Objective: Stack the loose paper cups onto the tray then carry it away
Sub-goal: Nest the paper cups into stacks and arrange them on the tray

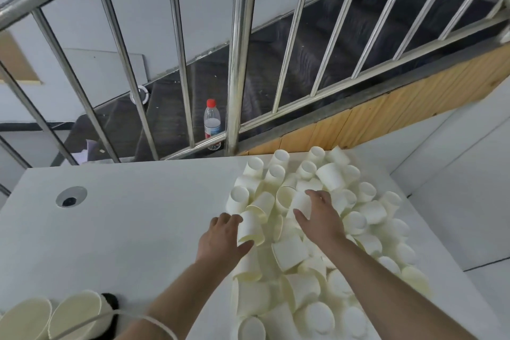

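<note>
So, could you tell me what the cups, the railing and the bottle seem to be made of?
Cups: matte off-white paper, judging by the thin rolled rims. Railing: polished metal, probably stainless steel, with bright reflections. Bottle: clear plastic, apparently, with a red cap.

Two bare forearms reached forward, hands side by side.
The left hand (220,240) curled, thumb and fingers gripping; the right hand (321,218) lay palm down, fingers curved.

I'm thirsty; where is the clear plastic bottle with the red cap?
In the head view, the clear plastic bottle with the red cap stands upright behind the steel railing, beyond the white table's far edge.
</note>
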